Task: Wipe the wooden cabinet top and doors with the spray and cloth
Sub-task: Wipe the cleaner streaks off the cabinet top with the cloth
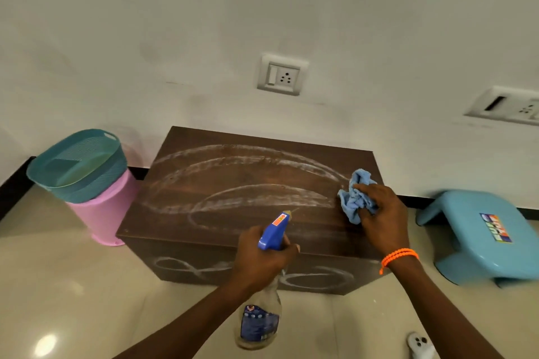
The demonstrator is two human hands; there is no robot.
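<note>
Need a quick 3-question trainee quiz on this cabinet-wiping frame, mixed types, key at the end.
1. True or false: the left hand holds the spray bottle.
2. Where does the blue cloth sit on the cabinet top? A) left end B) right end C) front doors
3. Fill in: white smear marks show on the top and on the ____ face of the cabinet.

Key: 1 true. 2 B, gripped under the right hand. 3 front.
</note>
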